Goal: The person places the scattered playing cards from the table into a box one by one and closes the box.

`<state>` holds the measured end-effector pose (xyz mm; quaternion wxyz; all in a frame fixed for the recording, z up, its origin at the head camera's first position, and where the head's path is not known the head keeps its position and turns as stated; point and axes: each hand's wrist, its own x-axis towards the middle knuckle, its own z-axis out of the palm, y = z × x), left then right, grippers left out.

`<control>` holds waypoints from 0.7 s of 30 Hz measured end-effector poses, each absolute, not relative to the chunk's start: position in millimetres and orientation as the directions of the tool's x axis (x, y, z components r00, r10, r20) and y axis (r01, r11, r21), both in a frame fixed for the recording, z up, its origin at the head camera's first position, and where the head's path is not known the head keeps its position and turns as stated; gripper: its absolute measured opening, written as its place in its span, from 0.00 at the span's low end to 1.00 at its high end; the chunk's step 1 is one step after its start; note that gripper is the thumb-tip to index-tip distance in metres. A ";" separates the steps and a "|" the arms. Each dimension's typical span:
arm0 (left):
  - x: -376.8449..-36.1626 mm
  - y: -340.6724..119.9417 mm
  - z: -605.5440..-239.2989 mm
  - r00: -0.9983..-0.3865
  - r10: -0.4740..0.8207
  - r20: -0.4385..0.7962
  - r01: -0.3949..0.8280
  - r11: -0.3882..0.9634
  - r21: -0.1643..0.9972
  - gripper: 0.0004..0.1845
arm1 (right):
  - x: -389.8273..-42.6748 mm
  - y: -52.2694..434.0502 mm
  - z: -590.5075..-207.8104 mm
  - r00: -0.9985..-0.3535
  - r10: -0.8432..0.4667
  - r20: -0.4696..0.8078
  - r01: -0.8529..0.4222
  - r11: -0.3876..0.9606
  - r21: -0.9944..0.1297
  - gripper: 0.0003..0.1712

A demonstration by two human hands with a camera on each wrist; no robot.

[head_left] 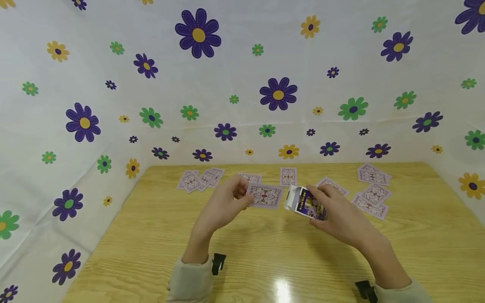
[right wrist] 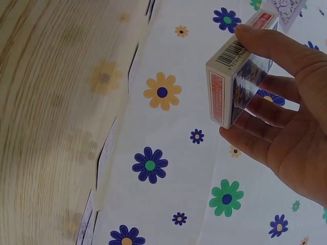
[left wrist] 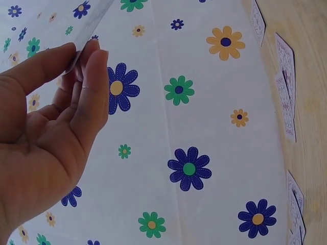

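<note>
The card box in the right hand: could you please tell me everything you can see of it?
The card box is a small cardboard pack with a purple printed face, red-patterned narrow sides and a barcode on one end. Its white flap end stands open toward the left hand. The right hand grips it above the wooden table, thumb across one edge and fingers under the glossy face. It is tilted, touching nothing else.

The card box (right wrist: pixel 236 76) shows an unreadable barcode.
</note>
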<state>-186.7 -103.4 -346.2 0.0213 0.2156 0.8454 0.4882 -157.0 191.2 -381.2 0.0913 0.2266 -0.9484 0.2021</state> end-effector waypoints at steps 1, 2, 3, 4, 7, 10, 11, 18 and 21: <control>-186.5 -103.8 -345.9 -0.903 0.390 0.180 0.349 0.422 0.837 0.06 | -157.1 191.0 -381.1 -0.880 -0.394 0.265 -0.468 0.816 -0.340 0.46; -186.3 -104.2 -345.5 -0.902 0.392 0.183 0.351 0.415 0.839 0.06 | -157.1 190.6 -381.0 -0.879 -0.396 0.265 -0.469 0.817 -0.335 0.46; -186.3 -104.3 -345.4 -0.899 0.395 0.188 0.355 0.408 0.841 0.06 | -156.9 190.3 -380.9 -0.878 -0.398 0.265 -0.470 0.818 -0.330 0.46; -186.5 -104.4 -345.3 -0.897 0.398 0.193 0.359 0.401 0.843 0.06 | -156.7 189.9 -380.7 -0.878 -0.398 0.265 -0.470 0.820 -0.327 0.46; -187.2 -103.8 -344.9 -0.893 0.402 0.205 0.366 0.381 0.849 0.06 | -155.5 189.0 -379.8 -0.877 -0.399 0.269 -0.472 0.821 -0.322 0.46; -187.9 -102.0 -343.8 -0.892 0.397 0.217 0.368 0.357 0.859 0.07 | -154.3 188.0 -378.6 -0.876 -0.398 0.274 -0.473 0.822 -0.318 0.46; -187.9 -101.3 -343.6 -0.893 0.393 0.218 0.364 0.347 0.864 0.08 | -153.9 187.8 -378.2 -0.875 -0.398 0.275 -0.473 0.822 -0.317 0.46; -185.5 -96.2 -342.0 -0.903 0.372 0.213 0.325 0.270 0.906 0.20 | -153.7 186.4 -377.2 -0.871 -0.404 0.280 -0.479 0.824 -0.302 0.46; -185.3 -94.5 -342.8 -0.903 0.374 0.210 0.317 0.253 0.914 0.24 | -153.6 186.4 -376.5 -0.871 -0.404 0.279 -0.479 0.824 -0.304 0.46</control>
